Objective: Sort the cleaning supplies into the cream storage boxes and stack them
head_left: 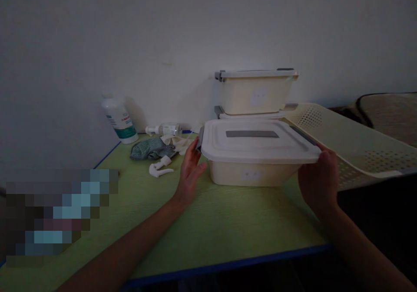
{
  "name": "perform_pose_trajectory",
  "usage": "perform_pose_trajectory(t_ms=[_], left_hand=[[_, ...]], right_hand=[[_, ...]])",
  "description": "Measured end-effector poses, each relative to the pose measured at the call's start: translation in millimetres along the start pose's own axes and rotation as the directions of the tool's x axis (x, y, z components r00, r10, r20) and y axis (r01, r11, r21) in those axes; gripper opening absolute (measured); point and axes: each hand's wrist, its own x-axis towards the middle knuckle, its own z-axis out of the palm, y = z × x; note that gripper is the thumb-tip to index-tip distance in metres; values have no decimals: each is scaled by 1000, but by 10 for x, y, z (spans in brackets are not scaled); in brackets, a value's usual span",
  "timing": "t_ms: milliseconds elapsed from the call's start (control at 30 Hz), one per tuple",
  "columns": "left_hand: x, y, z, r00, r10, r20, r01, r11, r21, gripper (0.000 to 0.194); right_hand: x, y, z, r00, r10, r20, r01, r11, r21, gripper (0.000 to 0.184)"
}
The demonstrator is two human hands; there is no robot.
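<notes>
A cream storage box (250, 172) with a white lid (215, 138) stands in front of me, its lid on. The lid has a grey strip on top and grey latches on its short sides. My left hand (189, 172) is at the left side, its fingers on the grey latch (200, 139) and its thumb lower near the box wall. Around the right front corner, my right hand (321, 177) is closed, with its thumb by the lid's edge. Some of its fingers are hidden. I cannot tell whether the box touches the table.
Behind are stacked lidded boxes (257, 94). A perforated cream basket (352, 131) is at the right. Left on the green table (156, 240) are a white bottle (120, 120), a clear bottle (169, 129) lying down, a grey-green cloth (150, 148) and a white pump head (159, 167).
</notes>
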Motion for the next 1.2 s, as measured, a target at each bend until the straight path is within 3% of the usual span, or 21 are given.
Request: perform_pose_trajectory(t_ms=[200,567,1200], left_hand=[[-38,-14,17,999,-13,30,13,1000,-18,66],[7,22,-3,994,-110,-21,111,993,35,62],[-3,31,-47,992,-123,30,119,987,105,61]], right_hand=[[-28,-9,-31,1000,13,22,-12,1000,-25,33],[-50,-8,-27,1000,-4,16,5,999,-45,37],[-50,2,-10,999,-45,29,47,996,-76,40]])
